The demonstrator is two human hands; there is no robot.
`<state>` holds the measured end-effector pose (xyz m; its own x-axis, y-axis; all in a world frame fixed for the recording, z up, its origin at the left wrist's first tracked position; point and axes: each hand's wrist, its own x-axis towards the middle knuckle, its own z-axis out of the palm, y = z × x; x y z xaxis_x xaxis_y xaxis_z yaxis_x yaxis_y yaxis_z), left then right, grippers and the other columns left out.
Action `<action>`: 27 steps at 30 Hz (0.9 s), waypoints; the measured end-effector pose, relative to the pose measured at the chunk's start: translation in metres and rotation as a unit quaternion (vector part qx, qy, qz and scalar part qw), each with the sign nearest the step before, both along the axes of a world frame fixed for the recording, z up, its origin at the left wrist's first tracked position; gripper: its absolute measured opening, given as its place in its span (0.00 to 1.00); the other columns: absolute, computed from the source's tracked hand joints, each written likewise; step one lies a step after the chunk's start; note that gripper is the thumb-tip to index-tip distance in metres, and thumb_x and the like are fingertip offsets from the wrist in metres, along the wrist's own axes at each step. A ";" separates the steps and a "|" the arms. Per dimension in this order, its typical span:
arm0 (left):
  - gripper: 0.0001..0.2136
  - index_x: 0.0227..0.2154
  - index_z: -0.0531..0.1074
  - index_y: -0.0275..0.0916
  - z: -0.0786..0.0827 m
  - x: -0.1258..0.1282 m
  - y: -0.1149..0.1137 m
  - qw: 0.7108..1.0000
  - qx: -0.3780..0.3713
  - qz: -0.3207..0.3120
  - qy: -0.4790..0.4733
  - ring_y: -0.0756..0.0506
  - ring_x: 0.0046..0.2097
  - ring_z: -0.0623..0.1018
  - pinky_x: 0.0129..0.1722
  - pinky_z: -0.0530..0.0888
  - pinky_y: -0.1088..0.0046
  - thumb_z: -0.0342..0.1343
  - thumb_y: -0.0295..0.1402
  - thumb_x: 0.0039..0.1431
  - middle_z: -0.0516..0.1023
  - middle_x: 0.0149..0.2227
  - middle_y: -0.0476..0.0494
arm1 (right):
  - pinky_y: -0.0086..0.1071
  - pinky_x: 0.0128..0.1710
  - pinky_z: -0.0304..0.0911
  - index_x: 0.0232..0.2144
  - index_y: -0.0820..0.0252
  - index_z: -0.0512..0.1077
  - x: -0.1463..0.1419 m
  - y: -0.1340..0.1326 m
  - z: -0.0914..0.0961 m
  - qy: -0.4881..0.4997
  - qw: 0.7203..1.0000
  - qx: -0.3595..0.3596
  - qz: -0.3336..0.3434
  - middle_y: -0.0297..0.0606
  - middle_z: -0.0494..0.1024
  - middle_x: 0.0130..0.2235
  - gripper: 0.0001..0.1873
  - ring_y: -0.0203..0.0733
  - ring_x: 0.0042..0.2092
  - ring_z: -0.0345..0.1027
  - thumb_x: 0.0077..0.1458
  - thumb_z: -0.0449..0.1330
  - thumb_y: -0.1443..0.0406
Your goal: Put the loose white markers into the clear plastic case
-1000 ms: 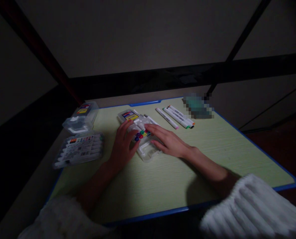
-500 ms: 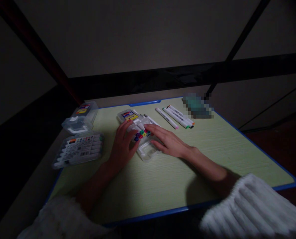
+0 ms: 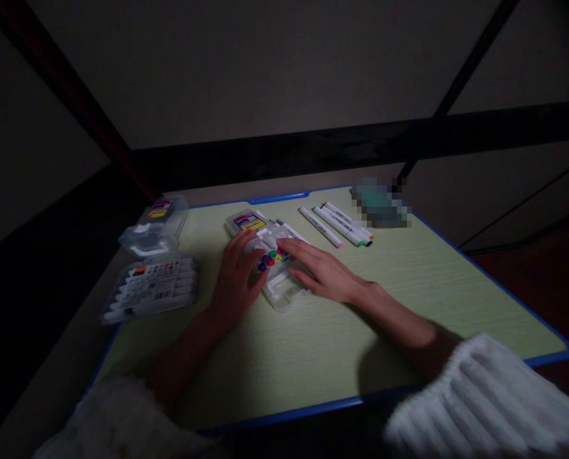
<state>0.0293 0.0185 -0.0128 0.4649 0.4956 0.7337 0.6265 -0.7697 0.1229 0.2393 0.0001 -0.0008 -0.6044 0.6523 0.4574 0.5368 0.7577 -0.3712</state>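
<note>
Clear case lay between the two hands, its coloured marker ends facing the wearer; the markers' long axis appeared to run away from the body. Left hand curved round the case's left side, thumb apart from the fingers, thumb tip at the marker ends. Right hand came in from the case's right, fingers straight and close together, tips over its right edge, thumb lower and apart. Neither hand was clearly nearer. An open flap lay on the near side of the case.

Not resolved: firmness of either grip; the marker ends under the right fingers; whether the labelled box behind the case was joined to it. Pixelated patch, far right of the case: unidentifiable.
</note>
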 end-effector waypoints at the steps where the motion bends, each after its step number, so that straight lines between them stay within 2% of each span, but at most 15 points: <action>1: 0.13 0.43 0.63 0.40 0.000 0.000 0.000 1.000 -0.001 0.000 0.001 0.39 0.58 0.61 0.55 0.64 0.54 0.55 0.29 0.54 0.62 0.54 0.38 | 0.48 0.59 0.53 0.59 0.64 0.49 0.000 0.000 0.000 -0.002 1.000 0.001 0.000 0.49 0.59 0.59 0.27 0.45 0.61 0.50 0.58 0.48 0.67; 4: 0.13 0.42 0.63 0.40 0.000 0.000 0.000 1.000 0.000 0.000 0.000 0.39 0.58 0.61 0.55 0.64 0.55 0.55 0.28 0.54 0.62 0.53 0.37 | 0.47 0.59 0.53 0.58 0.66 0.50 0.000 0.000 -0.001 -0.005 1.000 0.002 -0.001 0.50 0.59 0.59 0.26 0.45 0.61 0.50 0.58 0.48 0.67; 19: 0.13 0.43 0.62 0.41 0.001 0.000 0.000 1.000 0.000 -0.002 -0.001 0.38 0.58 0.61 0.55 0.64 0.53 0.54 0.29 0.54 0.61 0.54 0.39 | 0.47 0.57 0.56 0.58 0.62 0.49 0.000 -0.001 0.002 -0.004 1.000 0.000 -0.004 0.49 0.60 0.58 0.26 0.45 0.60 0.52 0.59 0.47 0.66; 23: 0.13 0.43 0.62 0.42 0.002 0.000 0.000 1.000 0.002 -0.004 -0.003 0.38 0.58 0.61 0.55 0.64 0.54 0.54 0.29 0.55 0.61 0.54 0.39 | 0.47 0.57 0.56 0.58 0.64 0.51 0.002 -0.001 0.002 -0.009 1.000 0.003 0.006 0.50 0.61 0.57 0.25 0.46 0.60 0.53 0.60 0.47 0.63; 27: 0.13 0.43 0.62 0.41 0.002 0.000 0.000 1.000 0.003 -0.008 -0.001 0.38 0.58 0.61 0.55 0.65 0.53 0.54 0.29 0.55 0.61 0.54 0.39 | 0.48 0.58 0.54 0.58 0.66 0.51 0.005 0.000 0.001 -0.018 1.000 0.000 0.024 0.52 0.58 0.58 0.29 0.47 0.60 0.51 0.59 0.49 0.58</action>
<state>0.0292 0.0182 -0.0113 0.4702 0.4834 0.7384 0.6143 -0.7800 0.1195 0.2440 0.0003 0.0005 -0.6512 0.6224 0.4341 0.5135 0.7826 -0.3518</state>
